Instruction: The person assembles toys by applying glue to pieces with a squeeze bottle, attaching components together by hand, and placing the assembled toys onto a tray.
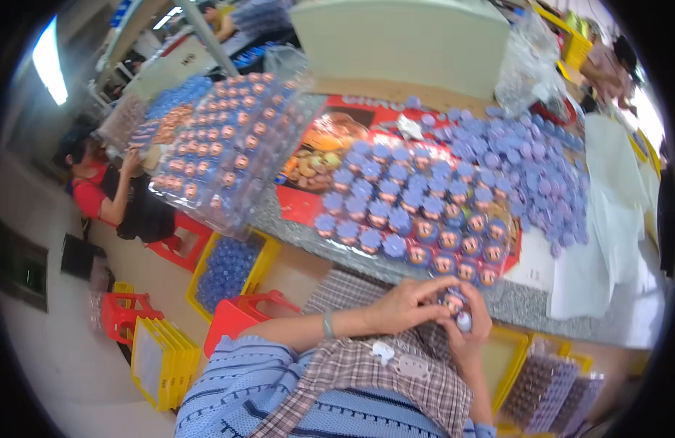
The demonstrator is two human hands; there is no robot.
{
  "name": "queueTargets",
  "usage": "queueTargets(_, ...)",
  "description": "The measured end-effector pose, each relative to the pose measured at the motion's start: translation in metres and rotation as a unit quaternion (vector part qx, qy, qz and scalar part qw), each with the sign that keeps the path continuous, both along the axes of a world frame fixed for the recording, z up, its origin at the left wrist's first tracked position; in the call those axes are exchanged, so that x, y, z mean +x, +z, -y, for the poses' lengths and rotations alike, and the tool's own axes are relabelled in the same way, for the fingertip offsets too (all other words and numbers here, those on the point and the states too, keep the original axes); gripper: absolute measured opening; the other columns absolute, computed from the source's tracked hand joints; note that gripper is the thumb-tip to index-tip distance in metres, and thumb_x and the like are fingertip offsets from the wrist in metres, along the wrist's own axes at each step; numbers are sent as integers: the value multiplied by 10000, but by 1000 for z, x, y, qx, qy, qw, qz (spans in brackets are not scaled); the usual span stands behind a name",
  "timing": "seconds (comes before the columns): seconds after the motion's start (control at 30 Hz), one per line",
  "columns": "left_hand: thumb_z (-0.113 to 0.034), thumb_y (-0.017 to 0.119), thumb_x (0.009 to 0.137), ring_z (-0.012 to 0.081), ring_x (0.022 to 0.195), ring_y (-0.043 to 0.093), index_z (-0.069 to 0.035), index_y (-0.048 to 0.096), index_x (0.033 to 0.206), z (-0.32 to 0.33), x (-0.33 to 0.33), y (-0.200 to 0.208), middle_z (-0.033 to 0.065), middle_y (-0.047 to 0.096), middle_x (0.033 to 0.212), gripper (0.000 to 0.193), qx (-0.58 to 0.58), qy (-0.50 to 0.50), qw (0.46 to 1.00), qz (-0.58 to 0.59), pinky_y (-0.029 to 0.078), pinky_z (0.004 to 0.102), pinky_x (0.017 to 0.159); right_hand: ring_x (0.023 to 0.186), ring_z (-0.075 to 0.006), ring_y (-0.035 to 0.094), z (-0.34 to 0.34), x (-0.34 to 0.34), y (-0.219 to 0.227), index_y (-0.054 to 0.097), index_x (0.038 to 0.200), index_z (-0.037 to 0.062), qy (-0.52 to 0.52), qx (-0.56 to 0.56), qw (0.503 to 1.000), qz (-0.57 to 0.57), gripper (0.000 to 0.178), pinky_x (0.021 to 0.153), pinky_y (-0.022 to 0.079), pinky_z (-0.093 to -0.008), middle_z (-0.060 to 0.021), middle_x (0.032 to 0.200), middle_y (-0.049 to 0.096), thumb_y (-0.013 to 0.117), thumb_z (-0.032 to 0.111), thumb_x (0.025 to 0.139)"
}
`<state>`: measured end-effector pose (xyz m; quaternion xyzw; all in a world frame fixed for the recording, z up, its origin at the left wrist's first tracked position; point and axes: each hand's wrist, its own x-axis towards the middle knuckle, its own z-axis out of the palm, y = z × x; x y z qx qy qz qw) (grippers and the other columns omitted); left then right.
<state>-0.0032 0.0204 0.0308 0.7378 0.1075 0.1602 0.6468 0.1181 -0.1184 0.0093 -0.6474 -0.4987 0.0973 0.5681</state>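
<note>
In front of my body, just off the table's near edge, both hands meet around a small toy head (453, 301) with a painted face and blue hair or cap. Thumb and fingers of my left hand (410, 303) pinch it from the left. My right hand (474, 325) curls round its other side, and a pale lilac rounded piece (464, 321) shows between its fingers. Just beyond lies a clear plastic tray (509, 248) holding rows of similar heads. Many carry purple flower-shaped pieces (378, 212) on top; the near right ones (448, 239) show bare faces.
Loose purple pieces (527, 164) are heaped at the right of the table, beside a white sheet (607, 219). Filled clear trays (221, 146) are stacked at the left. Red stools (243, 317) and yellow crates (151, 365) stand on the floor. A co-worker in red (97, 193) sits at left.
</note>
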Motion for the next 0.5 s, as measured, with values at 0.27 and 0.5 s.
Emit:
queueTargets(0.27,24,728,761,155,873,631,-31,422,1374,-19,7,6,157,585,1254,687,96,12,995,13,523,266,680,1011,-272,648,-21,34,33,642,983,21,59,-74,992,-84,341,870,503,-361,-129,1070,670,802,117,698)
queueTargets(0.5,44,693,772,174,892,623,-24,412,1366,-23,8,17,169,558,1287,661,61,29,997,46,520,274,703,916,-217,671,-30,68,44,641,892,13,-23,-5,998,54,235,809,525,-330,-120,962,685,784,85,720)
